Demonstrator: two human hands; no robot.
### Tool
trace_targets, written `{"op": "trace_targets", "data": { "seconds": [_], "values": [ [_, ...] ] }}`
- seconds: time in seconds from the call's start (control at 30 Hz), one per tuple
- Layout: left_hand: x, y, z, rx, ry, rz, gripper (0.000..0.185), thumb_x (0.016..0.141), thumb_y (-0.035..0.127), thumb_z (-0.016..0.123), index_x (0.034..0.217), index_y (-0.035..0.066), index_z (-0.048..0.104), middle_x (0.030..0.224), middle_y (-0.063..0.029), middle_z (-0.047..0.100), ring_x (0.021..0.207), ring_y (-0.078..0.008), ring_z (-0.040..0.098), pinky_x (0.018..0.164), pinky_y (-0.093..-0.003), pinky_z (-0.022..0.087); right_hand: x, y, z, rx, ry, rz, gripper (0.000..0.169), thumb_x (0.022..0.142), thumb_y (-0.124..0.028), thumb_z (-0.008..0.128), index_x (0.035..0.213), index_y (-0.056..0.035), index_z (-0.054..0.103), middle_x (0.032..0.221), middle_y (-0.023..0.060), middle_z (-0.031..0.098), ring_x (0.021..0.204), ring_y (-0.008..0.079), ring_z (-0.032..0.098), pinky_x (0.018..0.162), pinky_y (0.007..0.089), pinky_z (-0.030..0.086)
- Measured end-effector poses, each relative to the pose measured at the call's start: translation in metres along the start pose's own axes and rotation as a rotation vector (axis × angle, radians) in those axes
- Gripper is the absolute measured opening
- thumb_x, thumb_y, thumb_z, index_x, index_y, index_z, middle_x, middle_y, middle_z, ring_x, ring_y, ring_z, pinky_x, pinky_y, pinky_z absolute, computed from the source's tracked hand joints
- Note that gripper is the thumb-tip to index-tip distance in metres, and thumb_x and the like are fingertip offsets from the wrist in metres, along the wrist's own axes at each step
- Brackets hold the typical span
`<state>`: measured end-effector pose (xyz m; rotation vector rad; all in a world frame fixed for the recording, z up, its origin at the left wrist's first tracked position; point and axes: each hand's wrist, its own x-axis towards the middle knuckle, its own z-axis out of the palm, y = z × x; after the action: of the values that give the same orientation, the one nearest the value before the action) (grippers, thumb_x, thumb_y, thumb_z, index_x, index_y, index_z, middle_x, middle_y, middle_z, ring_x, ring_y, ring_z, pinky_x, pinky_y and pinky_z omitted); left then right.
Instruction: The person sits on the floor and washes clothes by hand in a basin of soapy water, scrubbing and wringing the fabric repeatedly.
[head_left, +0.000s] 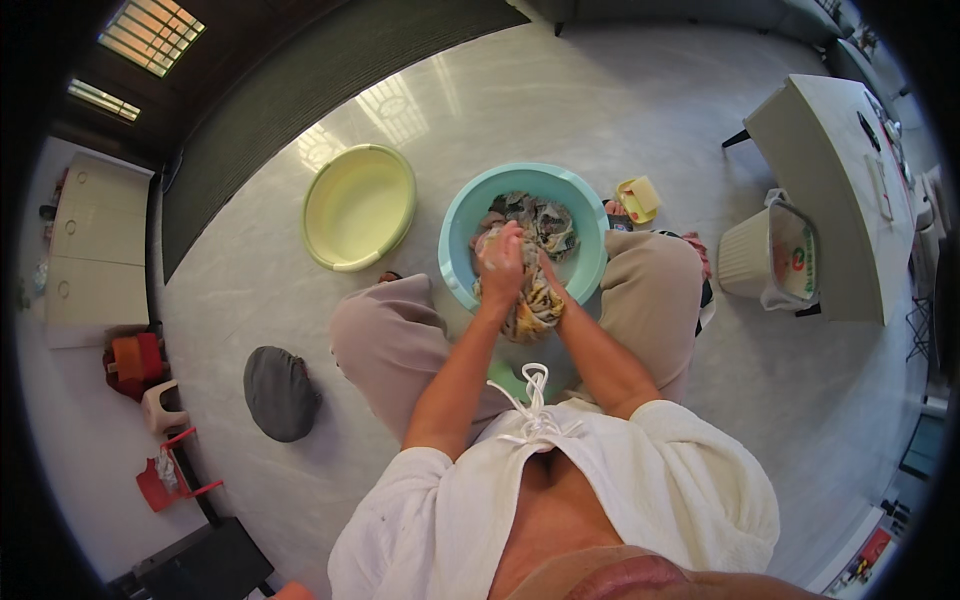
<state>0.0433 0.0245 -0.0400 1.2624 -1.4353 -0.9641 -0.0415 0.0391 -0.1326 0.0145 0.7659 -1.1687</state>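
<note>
A light blue plastic basin (448, 259) stands on the floor between my knees, with wet cloth inside. My left hand (501, 264) grips a bunched patterned cloth (534, 307), fingers curled at its upper part. On the other side my right hand (553, 283) holds the same cloth; its fingers are mostly hidden by the folds. Brown and yellow printed fabric hangs over the basin's near rim. Farther back in the basin lies a dark grey patterned cloth (551, 225). Whitish suds show near my left hand.
A pale yellow basin (358, 208) stands to the left. Beyond my right knee are a yellow soap dish (637, 214) and a soap bar (644, 193). A lined waste bin (744, 255) stands by a white table (832, 172). A dark round stool (279, 394) is at left.
</note>
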Motion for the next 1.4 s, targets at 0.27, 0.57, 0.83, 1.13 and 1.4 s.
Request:
{"op": "trace_targets", "data": {
  "seconds": [0.27,0.57,0.83,1.13,1.4],
  "values": [
    [-0.006,0.009,0.006,0.189,0.018,0.414,0.018,0.085,0.003,0.045,0.098,0.003,0.058,0.098,-0.0126,0.062,0.099,-0.0302,0.057,0.087,-0.0374,0.043,0.038,0.001,-0.029,-0.161,0.019,-0.055,0.032,0.092,-0.019,0.039,0.117,-0.005,0.053,0.114,0.0067,0.057,0.097,0.0187,0.057,0.083,0.0324,0.046],
    [0.015,-0.075,-0.016,-0.432,0.277,-0.289,0.016,0.089,0.01,0.046,0.093,0.0,0.058,0.085,-0.0077,0.063,0.075,-0.0143,0.06,0.071,-0.028,0.048,0.045,0.002,-0.019,-0.971,0.213,-0.46,0.049,0.085,-0.038,0.054,0.113,0.002,0.053,0.108,0.0212,0.057,0.097,0.0312,0.056,0.083,0.039,0.043],
    [0.0,-0.031,-0.003,-0.06,0.061,-0.279,0.025,0.088,0.025,0.055,0.091,0.0,0.059,0.082,-0.0069,0.059,0.078,-0.0167,0.055,0.071,-0.0302,0.044,-0.011,-0.048,0.034,-0.975,0.453,-0.495,0.038,0.08,-0.032,0.06,0.101,-0.001,0.053,0.092,0.0153,0.058,0.083,0.0242,0.055,0.073,0.0385,0.043],
    [0.002,0.009,-0.009,-0.015,-0.262,-0.36,0.042,0.082,0.029,0.064,0.109,-0.002,0.057,0.1,-0.0056,0.061,0.09,-0.0119,0.054,0.078,-0.0265,0.044,-0.011,-0.049,0.028,-0.986,0.442,-0.685,0.03,0.079,-0.029,0.062,0.092,-0.0029,0.056,0.083,0.0097,0.059,0.073,0.0212,0.055,0.07,0.035,0.044],
    [-0.004,-0.009,-0.001,-0.429,-0.001,-0.382,0.023,0.083,0.017,0.06,0.099,0.0,0.058,0.091,-0.0045,0.06,0.076,-0.0096,0.054,0.069,-0.0254,0.045,-0.009,-0.05,0.032,-0.878,0.394,-0.675,0.032,0.084,-0.033,0.058,0.092,-0.0029,0.057,0.08,0.0037,0.055,0.072,0.0128,0.049,0.065,0.0304,0.042]
  ]
}}
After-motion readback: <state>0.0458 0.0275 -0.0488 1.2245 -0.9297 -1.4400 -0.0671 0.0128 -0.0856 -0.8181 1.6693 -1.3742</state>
